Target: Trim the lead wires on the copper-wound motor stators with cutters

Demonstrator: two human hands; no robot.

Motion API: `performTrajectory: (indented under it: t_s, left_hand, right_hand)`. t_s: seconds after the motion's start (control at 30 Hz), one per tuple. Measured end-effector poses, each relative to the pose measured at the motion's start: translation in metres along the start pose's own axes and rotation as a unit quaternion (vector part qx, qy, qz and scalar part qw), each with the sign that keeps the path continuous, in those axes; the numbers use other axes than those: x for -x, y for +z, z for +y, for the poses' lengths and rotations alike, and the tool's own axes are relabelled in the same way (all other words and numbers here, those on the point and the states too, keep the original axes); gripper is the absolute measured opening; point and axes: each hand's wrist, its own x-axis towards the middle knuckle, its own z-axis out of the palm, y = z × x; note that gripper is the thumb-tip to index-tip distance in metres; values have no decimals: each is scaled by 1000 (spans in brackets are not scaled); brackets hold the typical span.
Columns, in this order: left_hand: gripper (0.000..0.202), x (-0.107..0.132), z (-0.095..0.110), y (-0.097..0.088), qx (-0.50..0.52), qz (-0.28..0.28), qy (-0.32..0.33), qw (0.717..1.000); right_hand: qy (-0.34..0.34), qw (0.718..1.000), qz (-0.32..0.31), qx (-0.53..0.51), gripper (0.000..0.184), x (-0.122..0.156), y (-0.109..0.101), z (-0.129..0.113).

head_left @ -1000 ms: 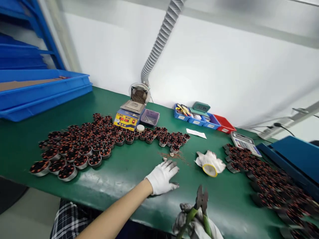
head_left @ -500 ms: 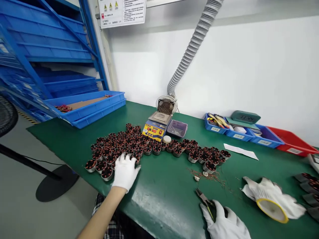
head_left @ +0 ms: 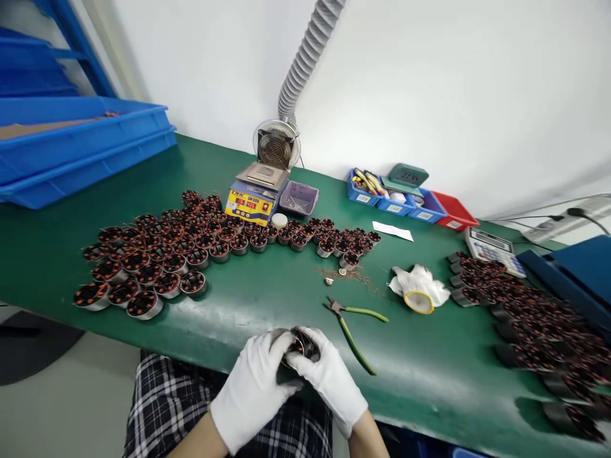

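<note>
Close to the table's front edge, my left hand and my right hand, both in white gloves, are closed around one motor stator. Fingers cover much of it; dark metal and a bit of copper winding show between them. Right of my hands lie the green-handled cutting pliers, handles spread, touched by neither hand. To the left and behind stand many more wound stators, packed close together on the green table. Thin wire scraps lie beyond the pliers.
A yellow and blue soldering pot stands behind the stators, beside a purple tray. Spare gloves lie at the right, near another stator group. Blue bins, a red bin and a calculator sit farther back.
My left hand has left the stator group and come to the front edge with a stator. My right hand has let go of the pliers and joined it. The view has swung right.
</note>
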Motion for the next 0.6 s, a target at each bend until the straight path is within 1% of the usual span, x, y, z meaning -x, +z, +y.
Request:
performTrajectory:
  t_s: [0.07, 0.1, 0.13, 0.2, 0.27, 0.3, 0.37, 0.43, 0.47, 0.5, 0.53, 0.57, 0.6]
  left_hand:
    - [98, 0, -7, 5, 37, 24, 22, 999]
    - [108, -2, -11, 6, 52, 23, 34, 998]
    - [113, -5, -15, 7, 66, 16, 45, 997]
    - [111, -11, -19, 9, 92, -4, 55, 994]
    - [104, -13, -20, 13, 95, 3, 46, 994]
    - [101, -14, -19, 16, 89, 19, 40, 995]
    - [94, -12, -18, 20, 77, 55, 41, 995]
    - [89, -11, -17, 21, 76, 72, 45, 994]
    - [90, -11, -17, 20, 85, 68, 44, 993]
    - [92, -11, -18, 17, 98, 56, 40, 993]
    - [96, -12, -19, 14, 114, 37, 35, 992]
    - [99, -13, -20, 11, 128, 14, 31, 991]
    - [101, -14, -22, 9, 139, -5, 30, 990]
  right_hand:
    - [-19, 1000, 15, -8, 23, -2, 5, 5]
    - [-25, 999, 28, -23, 19, -2, 7, 8]
    - [-32, 997, 46, -45, 15, -1, 10, 11]
    - [-35, 990, 87, -106, 9, 0, 15, 15]
    - [-9, 973, 130, -192, 7, 2, 14, 14]
    - [11, 959, 147, -244, 9, 3, 10, 11]
    - [36, 919, 177, -351, 16, 6, -5, 4]
    - [22, 878, 218, -425, 23, 7, -23, -4]
    - [12, 867, 240, -437, 26, 7, -31, -6]
    - [9, 866, 253, -430, 27, 7, -35, -7]
    - [18, 880, 244, -406, 28, 6, -37, -7]
    - [39, 906, 210, -365, 29, 6, -35, -5]
    - [62, 935, 156, -312, 30, 6, -30, -3]
